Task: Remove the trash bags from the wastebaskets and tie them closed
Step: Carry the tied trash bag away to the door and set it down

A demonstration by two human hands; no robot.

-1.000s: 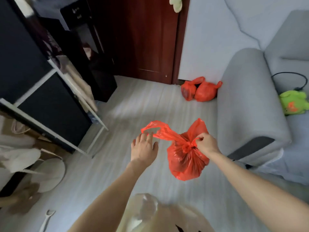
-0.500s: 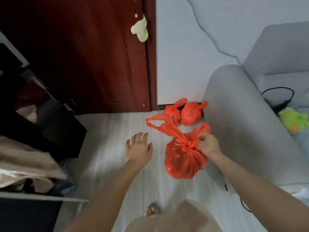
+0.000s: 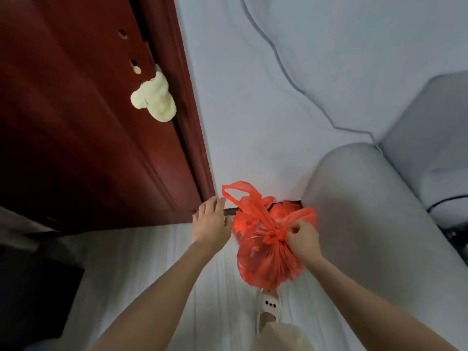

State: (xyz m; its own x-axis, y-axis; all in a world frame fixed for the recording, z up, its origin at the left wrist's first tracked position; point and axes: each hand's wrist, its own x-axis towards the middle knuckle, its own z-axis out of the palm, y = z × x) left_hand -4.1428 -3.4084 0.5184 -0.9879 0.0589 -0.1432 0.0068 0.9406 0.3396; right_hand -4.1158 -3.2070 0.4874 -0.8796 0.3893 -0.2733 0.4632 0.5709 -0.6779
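Two bare forearms, with no sleeves or jewellery, are seen. A cream perforated slipper is worn on one foot, and beige trousers are seen at the bottom edge.

door left, sofa right, tied bag between

Bright red-orange knotted bag, dark red door, pale grey sofa arm, cream plush

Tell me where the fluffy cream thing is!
In the head view, the fluffy cream thing hangs up on the dark red door, upper left, near the door's edge by the pale wall.
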